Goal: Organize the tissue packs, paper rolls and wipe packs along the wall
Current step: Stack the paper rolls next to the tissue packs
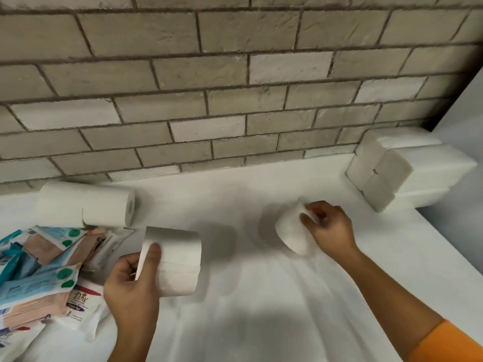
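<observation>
Head view is showing the left hand (130, 280) curling around a toilet paper roll (175, 259) over the white counter (261, 309). The right hand (329, 228) is gripping a second roll (291, 232) nearby. Both are probably light and squashy, so holding the round sides gently is looking best.

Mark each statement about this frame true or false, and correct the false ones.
1. The left hand grips a white paper roll. True.
2. The right hand is empty. False: it grips a second white paper roll.
3. Stacked white tissue packs sit at the right beside the grey brick wall. True.
4. The colourful wipe packs stand in a neat row. False: they lie in a loose pile at the left of the white table.
5. Two more white rolls lie by the wall. True.
</observation>
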